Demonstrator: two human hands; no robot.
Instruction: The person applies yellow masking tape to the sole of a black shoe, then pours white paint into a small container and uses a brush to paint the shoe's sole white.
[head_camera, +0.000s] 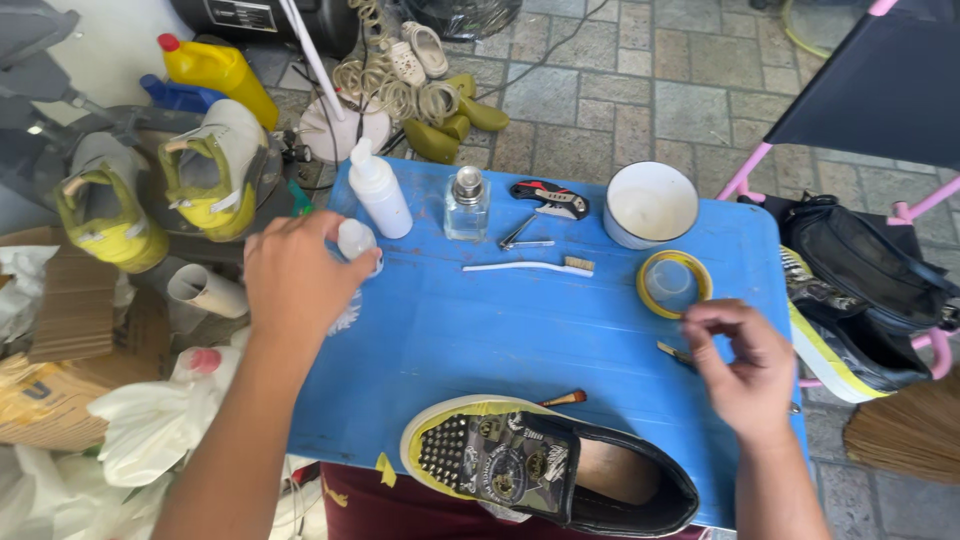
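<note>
the left hand (293, 275) reaches out to about 11 o'clock over the blue bench (480, 340), its fingers curled around a small clear bottle (357, 241) that stands upright near the bench's far left edge; the hand covers most of the bottle's left side, so only the cap and right shoulder show, and whether it is gripped or only touched is hard to tell. just beyond it, at 12 o'clock from the bottle, stands a taller white squeeze bottle (381, 190), and to the right of that a square glass bottle (466, 205) with a metal cap. the right hand (745, 365) hangs at about 2 o'clock near the bench's right edge, thumb and forefinger brought together as if pinching something too small to make out, just below a roll of yellow tape (674, 283). a white toothbrush (530, 266) lies between the hands, its long axis running 9 to 3 o'clock, bristles toward the right. a studded black slip-on shoe (545, 465) sits at 6 o'clock, toe pointing left, well apart from the small bottle, so the left hand is much the nearer one to it
</note>
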